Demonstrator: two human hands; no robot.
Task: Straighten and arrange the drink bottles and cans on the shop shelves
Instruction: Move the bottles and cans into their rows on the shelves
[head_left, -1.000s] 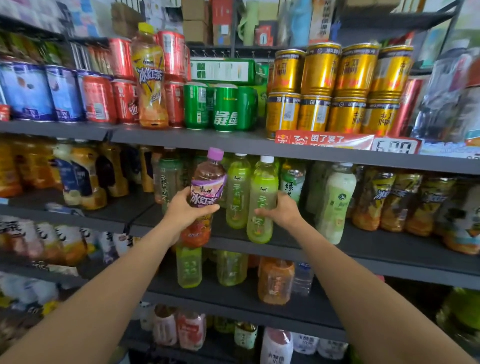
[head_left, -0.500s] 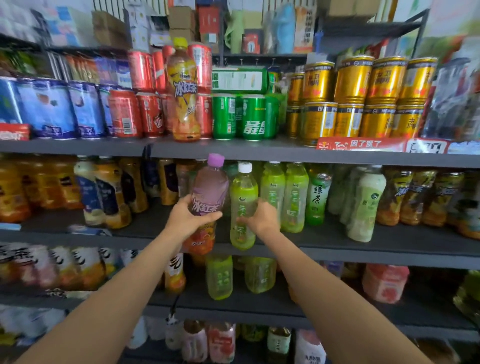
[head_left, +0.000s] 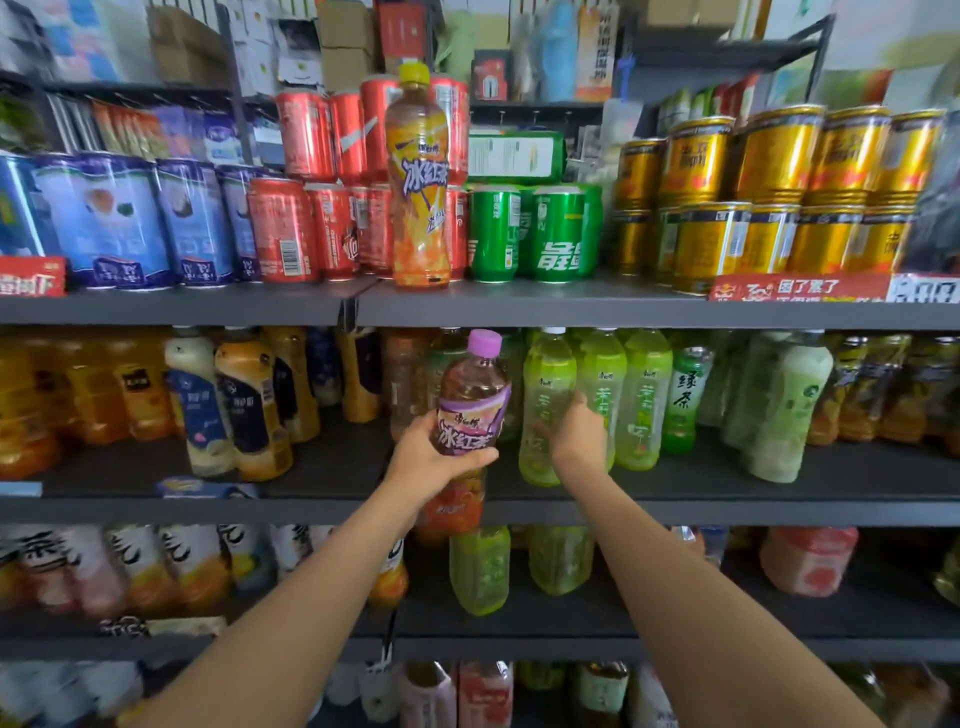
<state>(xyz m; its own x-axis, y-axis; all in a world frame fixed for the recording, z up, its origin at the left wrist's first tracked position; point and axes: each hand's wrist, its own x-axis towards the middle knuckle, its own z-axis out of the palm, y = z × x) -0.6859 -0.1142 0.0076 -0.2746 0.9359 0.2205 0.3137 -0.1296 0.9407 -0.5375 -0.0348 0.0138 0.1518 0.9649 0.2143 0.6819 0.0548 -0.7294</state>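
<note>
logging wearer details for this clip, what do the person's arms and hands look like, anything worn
Both forearms are bare to the bottom edge of the view, with no sleeves showing. The left hand and right hand are bare too: no gloves, watch, bracelet or rings visible.

Both my bare forearms reach up and forward, converging toward the middle. My left hand (head_left: 434, 457) is curled closed, thumb across the front, fingers wrapped behind. My right hand (head_left: 579, 434) is extended, fingers pointing forward, loosely spread, palm turned left.
</note>
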